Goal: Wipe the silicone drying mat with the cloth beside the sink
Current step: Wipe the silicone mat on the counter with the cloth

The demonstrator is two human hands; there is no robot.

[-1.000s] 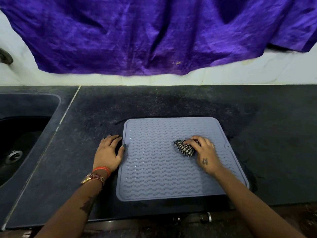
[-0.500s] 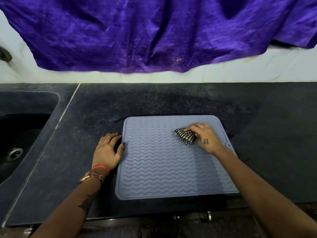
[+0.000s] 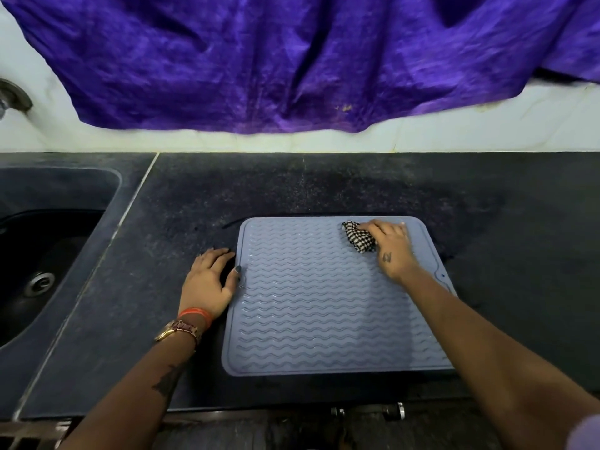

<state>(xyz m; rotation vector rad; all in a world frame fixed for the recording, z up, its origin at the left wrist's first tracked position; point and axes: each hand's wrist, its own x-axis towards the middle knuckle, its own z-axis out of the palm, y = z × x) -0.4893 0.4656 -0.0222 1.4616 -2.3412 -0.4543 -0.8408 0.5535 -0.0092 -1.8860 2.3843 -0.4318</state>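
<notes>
My right hand (image 3: 391, 246) sits on the far right corner of the mat (image 3: 324, 303), fingers curled over a bunched black-and-white checked cloth (image 3: 357, 241) and grasping it against the ribbed surface. The cloth pokes out to the left of my knuckles, touching the mat just inside its raised far rim. My left hand (image 3: 207, 282) lies flat and released on the desk (image 3: 324, 190) beside the mat's left edge, fingers straight and pointing away from me, with the thumb tip resting on the mat's border. An orange band (image 3: 194, 315) and a gold watch (image 3: 177, 331) circle that wrist. The mat is pale blue-grey, roughly square with rounded corners, covered in wavy ridges, and lies flat on the dark speckled desk, its near edge close to the desk's front lip. My right forearm crosses over the mat's near right corner, hiding part of it. To the left, well apart from the mat, I see the dark sink (image 3: 48, 203) sunk into the desk, its metal drain (image 3: 40, 282) visible in the basin. Behind the desk a white wall (image 3: 454, 138) runs across, with a purple sheet (image 3: 292, 60) draped over most of it.
</notes>
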